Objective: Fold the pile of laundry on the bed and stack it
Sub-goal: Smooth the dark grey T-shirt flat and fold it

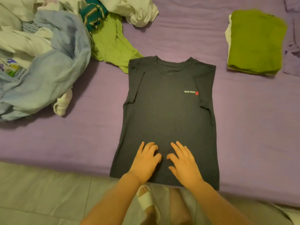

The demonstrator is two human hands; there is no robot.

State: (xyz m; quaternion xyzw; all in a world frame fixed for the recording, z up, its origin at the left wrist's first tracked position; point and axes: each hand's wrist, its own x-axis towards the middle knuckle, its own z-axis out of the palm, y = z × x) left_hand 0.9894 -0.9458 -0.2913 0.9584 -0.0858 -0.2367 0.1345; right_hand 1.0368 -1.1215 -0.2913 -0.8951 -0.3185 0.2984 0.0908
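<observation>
A dark T-shirt [168, 111] with a small white and red logo lies flat on the purple bed sheet [90, 137], both sleeves folded in, its collar away from me. My left hand [145, 161] rests on its lower part with the fingers loosely bent. Beside it my right hand [184, 161] presses flat on the cloth with spread fingers. A pile of unfolded laundry [48, 51] fills the upper left: pale blue, white, green and striped teal pieces. A folded green garment [254, 41] tops a small stack at the upper right.
A light green garment [112, 44] trails from the pile to just left of the shirt's collar. A white rolled piece [63, 103] lies at the pile's near edge. The bed's front edge runs under the shirt hem; tiled floor [45, 192] and my foot [144, 197] show below.
</observation>
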